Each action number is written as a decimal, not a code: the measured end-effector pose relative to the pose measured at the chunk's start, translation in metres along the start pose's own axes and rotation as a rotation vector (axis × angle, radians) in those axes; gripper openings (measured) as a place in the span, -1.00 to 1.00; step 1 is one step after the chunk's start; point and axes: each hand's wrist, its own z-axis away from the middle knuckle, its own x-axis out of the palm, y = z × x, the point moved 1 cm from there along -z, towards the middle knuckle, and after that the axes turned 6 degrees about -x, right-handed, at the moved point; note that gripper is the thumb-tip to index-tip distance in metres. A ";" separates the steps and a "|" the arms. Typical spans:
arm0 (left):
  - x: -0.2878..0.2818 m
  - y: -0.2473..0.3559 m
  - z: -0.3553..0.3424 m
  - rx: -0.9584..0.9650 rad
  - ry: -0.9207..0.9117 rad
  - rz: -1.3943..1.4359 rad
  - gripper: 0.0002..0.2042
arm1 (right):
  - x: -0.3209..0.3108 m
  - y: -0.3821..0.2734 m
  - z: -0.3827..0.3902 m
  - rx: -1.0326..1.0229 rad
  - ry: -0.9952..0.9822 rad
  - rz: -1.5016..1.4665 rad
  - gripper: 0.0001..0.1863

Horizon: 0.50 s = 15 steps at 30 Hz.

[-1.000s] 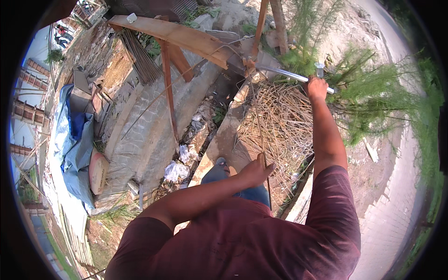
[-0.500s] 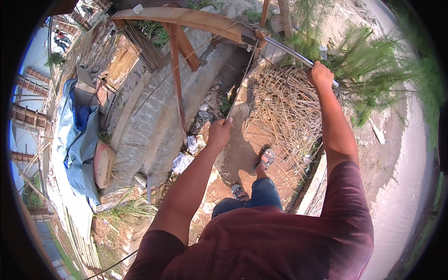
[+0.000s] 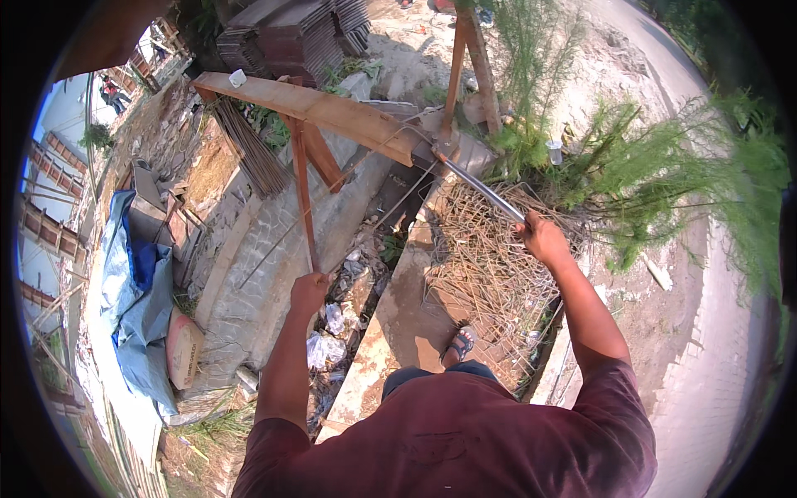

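Observation:
My right hand is wrapped round the near end of a silver metal pipe. The pipe's far end meets the right end of a wooden beam on legs. A thin rod slants down and left from that end, its lower tip free. Another thin bent rod crosses in front of the beam. My left hand is closed, just below the foot of a wooden leg; whatever is in it, if anything, is hidden.
A tangled heap of thin brown rods lies beside my feet, left of green feathery branches. A bundle of rods leans under the beam. Rubbish fills a ditch; a blue tarp and a sack lie left.
My left hand has come away from the thin rod, moving left and down. My right hand has swung the pipe's near end downward and toward me. The view has shifted.

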 end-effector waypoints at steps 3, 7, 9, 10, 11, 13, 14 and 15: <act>-0.007 0.000 0.001 0.025 -0.005 0.025 -0.73 | 0.018 -0.010 0.007 0.030 -0.028 -0.006 -0.60; -0.011 0.003 0.000 -0.023 -0.029 0.018 -0.71 | 0.034 -0.004 0.010 0.052 -0.125 -0.041 -0.55; -0.011 0.002 -0.004 -0.014 -0.046 0.036 -0.71 | 0.030 0.014 0.007 0.313 -0.385 -0.704 -0.58; -0.011 0.002 -0.008 -0.003 -0.054 0.045 -0.71 | 0.026 0.020 0.008 0.349 -0.443 -0.890 -0.58; -0.010 0.000 -0.011 0.002 -0.057 0.047 -0.71 | 0.026 0.024 0.010 0.385 -0.496 -1.078 -0.59; -0.011 -0.005 -0.020 0.018 -0.063 0.052 -0.72 | 0.043 0.020 0.018 0.460 -0.428 -1.029 -0.60; -0.010 -0.013 -0.029 0.073 -0.020 0.073 -0.72 | 0.047 0.008 0.020 0.461 -0.414 -1.011 -0.60; -0.009 -0.026 -0.040 0.128 0.024 0.094 -0.72 | 0.054 -0.008 0.023 0.461 -0.399 -0.992 -0.60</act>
